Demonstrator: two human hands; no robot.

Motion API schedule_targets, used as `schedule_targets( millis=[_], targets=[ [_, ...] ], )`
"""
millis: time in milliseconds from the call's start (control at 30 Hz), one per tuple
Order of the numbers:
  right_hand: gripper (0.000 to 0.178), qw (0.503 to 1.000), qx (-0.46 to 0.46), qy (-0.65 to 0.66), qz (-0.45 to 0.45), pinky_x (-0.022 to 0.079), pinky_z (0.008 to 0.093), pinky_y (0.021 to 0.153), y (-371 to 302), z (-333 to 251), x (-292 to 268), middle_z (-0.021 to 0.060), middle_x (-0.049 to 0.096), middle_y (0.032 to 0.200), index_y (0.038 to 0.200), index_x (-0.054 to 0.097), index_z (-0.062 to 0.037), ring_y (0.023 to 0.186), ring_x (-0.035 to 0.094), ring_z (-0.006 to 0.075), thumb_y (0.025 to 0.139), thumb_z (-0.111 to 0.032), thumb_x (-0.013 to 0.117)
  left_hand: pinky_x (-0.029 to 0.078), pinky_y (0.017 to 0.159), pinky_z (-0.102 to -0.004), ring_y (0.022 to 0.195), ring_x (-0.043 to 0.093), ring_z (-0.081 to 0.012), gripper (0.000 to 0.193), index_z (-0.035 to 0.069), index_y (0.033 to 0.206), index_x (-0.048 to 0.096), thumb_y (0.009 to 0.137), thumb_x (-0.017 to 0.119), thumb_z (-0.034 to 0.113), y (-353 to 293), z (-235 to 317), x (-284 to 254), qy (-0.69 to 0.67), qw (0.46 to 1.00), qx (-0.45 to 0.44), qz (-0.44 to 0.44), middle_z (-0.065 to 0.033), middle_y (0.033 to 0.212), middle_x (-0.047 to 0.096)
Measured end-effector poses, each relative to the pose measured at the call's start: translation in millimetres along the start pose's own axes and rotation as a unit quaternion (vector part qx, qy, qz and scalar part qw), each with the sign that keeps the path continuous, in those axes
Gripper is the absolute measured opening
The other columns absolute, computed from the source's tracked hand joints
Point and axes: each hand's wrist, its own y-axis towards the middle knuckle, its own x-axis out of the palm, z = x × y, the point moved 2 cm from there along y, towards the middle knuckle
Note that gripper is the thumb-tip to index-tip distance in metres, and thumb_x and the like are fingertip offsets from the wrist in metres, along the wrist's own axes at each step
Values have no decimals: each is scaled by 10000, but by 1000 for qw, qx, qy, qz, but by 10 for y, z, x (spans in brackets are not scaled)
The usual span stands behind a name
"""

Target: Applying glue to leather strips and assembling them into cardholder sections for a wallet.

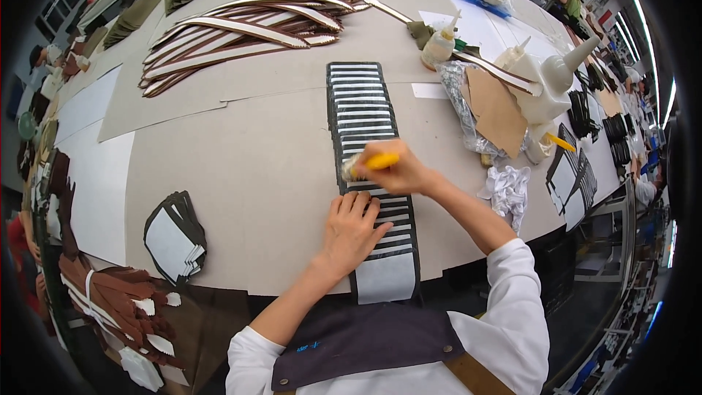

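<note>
Overlapping dark-edged pieces with pale bands (pixel 360 106) form a long row running away from me across the table's middle. At its near end, the top piece shows a wide pale grey face (pixel 385 278). My left hand (pixel 349 232) lies on the row with fingers spread, holding nothing. Just beyond it, my right hand (pixel 402 170) is closed around the yellow handle of a brush (pixel 380 161). The brush's pale bristle end is at the row's left edge, somewhat blurred; whether it touches the pieces I cannot tell.
Brown-and-white strips (pixel 241 33) lie in a heap at the far side. Squeeze bottles (pixel 440 47), a large white bottle (pixel 547 79) and a crumpled white cloth (pixel 506 192) stand or lie to the right. A stack of dark-edged pieces (pixel 174 238) sits left. Other people work around the edges.
</note>
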Motion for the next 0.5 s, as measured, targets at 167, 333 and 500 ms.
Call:
schedule_targets(
  millis=[167, 333, 500],
  targets=[
    [109, 986, 92, -36, 136, 395, 228, 490, 283, 448, -263, 35, 593, 652, 848, 611, -10, 553, 505, 78, 898, -95, 658, 417, 887, -400, 1035, 539, -282, 430, 8, 1067, 615, 811, 714, 338, 26, 0, -51, -19, 1000, 5, -7, -121, 1077, 583],
    [109, 997, 55, 34, 36, 454, 238, 544, 236, 261, 53, 33, 618, 701, 808, 614, -13, 618, 575, 83, 862, -83, 679, 424, 877, -392, 1016, 545, -279, 418, 12, 1067, 613, 804, 723, 317, 23, -27, -57, -14, 1000, -5, -5, -120, 1063, 581],
    [186, 940, 174, -26, 294, 441, 234, 530, 467, 890, -486, 31, 633, 689, 878, 650, 23, 593, 543, 53, 912, -160, 662, 431, 858, -382, 993, 545, -279, 407, 20, 1072, 608, 791, 734, 285, 108, -63, -135, -104, 993, -55, 16, -117, 1074, 570]
  ],
)
